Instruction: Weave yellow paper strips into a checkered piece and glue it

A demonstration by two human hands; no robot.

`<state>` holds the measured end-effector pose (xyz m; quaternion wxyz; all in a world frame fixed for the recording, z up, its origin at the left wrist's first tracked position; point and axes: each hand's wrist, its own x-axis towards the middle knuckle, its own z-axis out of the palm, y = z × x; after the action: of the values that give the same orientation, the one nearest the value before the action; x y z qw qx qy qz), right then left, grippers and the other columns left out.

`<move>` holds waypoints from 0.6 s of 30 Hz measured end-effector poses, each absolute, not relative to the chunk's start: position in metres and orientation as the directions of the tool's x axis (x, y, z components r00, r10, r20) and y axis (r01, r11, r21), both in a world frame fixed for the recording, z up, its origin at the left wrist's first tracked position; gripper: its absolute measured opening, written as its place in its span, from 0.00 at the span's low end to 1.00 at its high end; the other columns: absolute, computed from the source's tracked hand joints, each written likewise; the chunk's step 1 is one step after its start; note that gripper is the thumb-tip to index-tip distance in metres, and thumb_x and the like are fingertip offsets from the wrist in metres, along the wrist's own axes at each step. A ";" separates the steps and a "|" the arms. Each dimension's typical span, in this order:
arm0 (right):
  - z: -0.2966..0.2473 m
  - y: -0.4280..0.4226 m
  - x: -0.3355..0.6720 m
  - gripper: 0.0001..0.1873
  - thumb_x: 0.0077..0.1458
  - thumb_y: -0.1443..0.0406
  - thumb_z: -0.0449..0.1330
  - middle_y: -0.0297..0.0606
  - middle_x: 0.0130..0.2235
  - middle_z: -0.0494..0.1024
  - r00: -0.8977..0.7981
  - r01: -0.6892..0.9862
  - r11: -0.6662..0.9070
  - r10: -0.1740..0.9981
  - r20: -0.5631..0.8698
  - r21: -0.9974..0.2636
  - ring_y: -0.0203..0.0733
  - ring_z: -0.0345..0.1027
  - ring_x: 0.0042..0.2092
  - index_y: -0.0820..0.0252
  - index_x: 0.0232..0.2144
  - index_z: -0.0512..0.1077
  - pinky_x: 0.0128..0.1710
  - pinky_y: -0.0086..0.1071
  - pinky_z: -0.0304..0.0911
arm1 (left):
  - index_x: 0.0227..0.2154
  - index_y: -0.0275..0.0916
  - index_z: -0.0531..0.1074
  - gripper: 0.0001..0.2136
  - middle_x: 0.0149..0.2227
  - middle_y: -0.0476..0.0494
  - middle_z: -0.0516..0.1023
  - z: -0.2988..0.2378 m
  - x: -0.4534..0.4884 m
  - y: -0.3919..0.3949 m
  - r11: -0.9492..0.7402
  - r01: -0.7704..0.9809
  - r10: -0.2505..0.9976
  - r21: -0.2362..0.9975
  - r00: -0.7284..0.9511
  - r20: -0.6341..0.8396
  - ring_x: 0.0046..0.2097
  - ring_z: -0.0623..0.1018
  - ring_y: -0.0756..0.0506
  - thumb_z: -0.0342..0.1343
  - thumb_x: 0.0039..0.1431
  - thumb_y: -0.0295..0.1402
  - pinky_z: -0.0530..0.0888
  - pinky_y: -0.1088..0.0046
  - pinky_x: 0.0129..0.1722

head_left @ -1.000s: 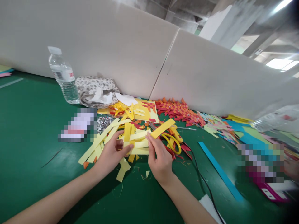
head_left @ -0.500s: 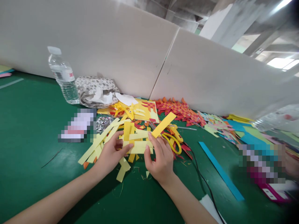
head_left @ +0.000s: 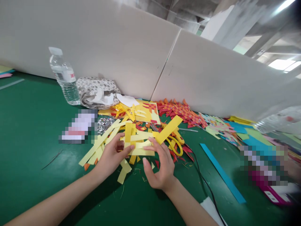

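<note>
Right hand (head_left: pixel 160 166) drops, thumb splayed; can't tell its grip on the dark yellow paper strip (head_left: pixel 169 128). Left hand (head_left: pixel 111 157) pinches woven pale yellow strips (head_left: pixel 141 152), fingers hidden beneath.

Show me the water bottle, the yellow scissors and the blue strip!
water bottle (head_left: pixel 66 76): head view, on its label.
yellow scissors (head_left: pixel 178 137): head view, on a handle.
blue strip (head_left: pixel 221 171): head view, midway along it.

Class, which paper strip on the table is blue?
The long strip lying alone, right of the right hand; the yellow strips are heaped at the left hand.
</note>
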<state>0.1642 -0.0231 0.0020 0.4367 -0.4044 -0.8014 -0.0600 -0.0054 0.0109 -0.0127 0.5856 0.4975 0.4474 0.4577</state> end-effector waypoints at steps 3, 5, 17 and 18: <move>0.004 -0.024 0.161 0.36 0.50 0.66 0.55 0.50 0.50 0.70 -0.365 0.683 0.686 0.617 0.697 -0.250 0.47 0.68 0.46 0.64 0.60 0.47 0.55 0.51 0.54 | 0.42 0.40 0.60 0.20 0.27 0.50 0.75 -0.011 -0.005 0.010 0.088 -0.118 0.976 0.989 0.210 -0.062 0.27 0.74 0.49 0.58 0.49 0.39 0.71 0.74 0.26; 0.005 -0.023 0.160 0.37 0.50 0.65 0.55 0.48 0.47 0.72 -0.367 0.711 0.665 0.629 0.686 -0.229 0.47 0.68 0.45 0.64 0.60 0.47 0.55 0.52 0.52 | 0.42 0.40 0.60 0.19 0.28 0.50 0.75 -0.012 -0.005 0.010 0.074 -0.127 0.974 0.989 0.223 -0.044 0.28 0.74 0.50 0.58 0.49 0.39 0.71 0.75 0.26; 0.000 -0.010 0.173 0.34 0.49 0.71 0.54 0.48 0.48 0.70 -0.076 0.855 0.473 0.520 0.851 -0.213 0.43 0.69 0.36 0.59 0.59 0.51 0.49 0.51 0.58 | 0.41 0.42 0.61 0.19 0.26 0.52 0.75 -0.014 -0.005 0.011 0.081 -0.084 0.987 0.993 0.148 -0.068 0.27 0.74 0.49 0.60 0.47 0.40 0.71 0.75 0.25; 0.000 -0.009 0.173 0.34 0.49 0.71 0.53 0.48 0.49 0.69 -0.053 0.855 0.460 0.540 0.840 -0.242 0.44 0.69 0.36 0.59 0.59 0.51 0.49 0.51 0.58 | 0.41 0.42 0.61 0.19 0.25 0.52 0.74 -0.013 -0.005 0.011 0.081 -0.072 0.988 0.994 0.141 -0.071 0.26 0.74 0.49 0.60 0.47 0.40 0.72 0.75 0.25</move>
<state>0.1735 -0.0089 0.0004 0.4798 -0.4933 -0.7068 -0.1639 -0.0048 0.0110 -0.0134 0.5710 0.4942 0.4633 0.4638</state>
